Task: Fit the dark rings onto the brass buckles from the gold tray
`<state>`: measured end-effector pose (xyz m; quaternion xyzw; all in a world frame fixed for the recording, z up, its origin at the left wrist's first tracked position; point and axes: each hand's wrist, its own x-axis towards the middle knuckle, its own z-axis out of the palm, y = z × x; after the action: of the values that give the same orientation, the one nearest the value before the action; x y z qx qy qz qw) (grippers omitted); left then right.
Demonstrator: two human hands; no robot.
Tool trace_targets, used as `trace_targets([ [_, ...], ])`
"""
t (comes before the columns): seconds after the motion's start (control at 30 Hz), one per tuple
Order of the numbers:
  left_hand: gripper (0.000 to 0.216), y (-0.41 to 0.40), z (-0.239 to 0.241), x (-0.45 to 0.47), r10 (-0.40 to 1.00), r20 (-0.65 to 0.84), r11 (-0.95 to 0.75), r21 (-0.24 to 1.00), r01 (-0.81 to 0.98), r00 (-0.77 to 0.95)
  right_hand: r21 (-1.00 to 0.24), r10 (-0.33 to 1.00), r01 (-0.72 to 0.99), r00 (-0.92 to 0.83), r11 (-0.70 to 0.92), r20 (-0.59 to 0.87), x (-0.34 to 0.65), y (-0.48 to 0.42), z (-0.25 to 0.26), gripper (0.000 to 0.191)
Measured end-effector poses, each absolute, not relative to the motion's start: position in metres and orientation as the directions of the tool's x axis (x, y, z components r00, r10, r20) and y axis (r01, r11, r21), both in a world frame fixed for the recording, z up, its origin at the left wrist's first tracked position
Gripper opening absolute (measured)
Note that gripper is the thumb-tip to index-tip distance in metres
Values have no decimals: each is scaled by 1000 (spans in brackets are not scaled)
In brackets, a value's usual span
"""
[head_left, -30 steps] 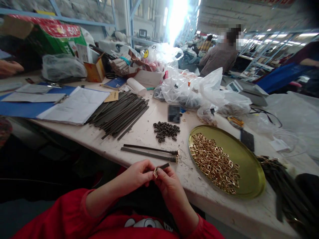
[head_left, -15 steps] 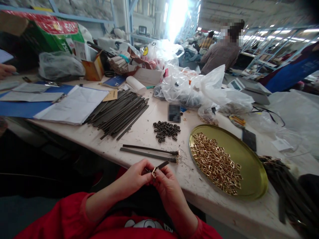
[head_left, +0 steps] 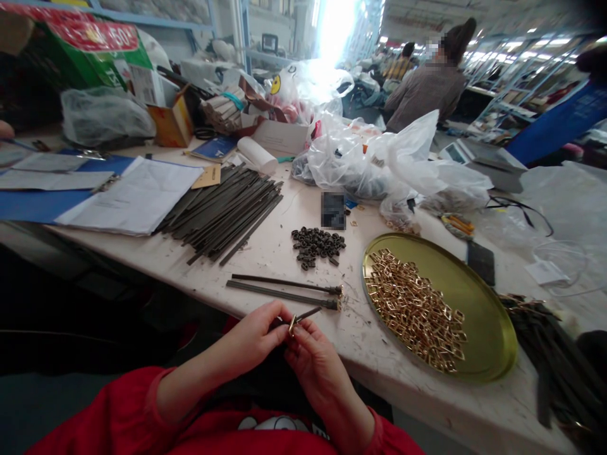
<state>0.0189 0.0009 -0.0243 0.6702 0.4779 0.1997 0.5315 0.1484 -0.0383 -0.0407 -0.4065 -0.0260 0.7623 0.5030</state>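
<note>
Close together at the table's front edge, my left hand and my right hand are both closed in a pinch. A small gold buckle sits between the fingertips, seen nearly edge-on. Past it, a dark strap sticks out toward the right, and the left fingers close on the strap's other side. The rest of this strap is hidden by the hands. Just beyond lie two dark straps with gold buckles at their right ends. A heap of small dark loops lies behind them.
To the right stands a round gold tray bearing many gold buckles. A pile of loose dark strips lies left, beside white papers. Plastic bags crowd the back. More straps lie far right. A person is in the background.
The gold buckle has turned from showing its open frame to nearly edge-on. My right fingers have shifted slightly down around it. The view has moved a little.
</note>
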Motion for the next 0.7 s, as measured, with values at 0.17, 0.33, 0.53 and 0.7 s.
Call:
trace_targets([
  [0.17,18,0,-23,21,848,-307,168,929,331,432,-452,784,-752,-137,-481,-605,146,-40,-39,24],
  [0.33,25,-3,-27,23,791,-407,349,913,209,457,-662,862,-629,-26,-408,-507,146,-44,-47,20],
  [0.53,27,-6,-23,22,769,-446,414,893,176,459,-884,952,-402,78,-240,-294,154,-47,-46,21],
  [0.7,26,-8,-19,24,752,-455,438,885,154,477,-930,968,-303,72,-210,-242,164,-45,-43,20],
])
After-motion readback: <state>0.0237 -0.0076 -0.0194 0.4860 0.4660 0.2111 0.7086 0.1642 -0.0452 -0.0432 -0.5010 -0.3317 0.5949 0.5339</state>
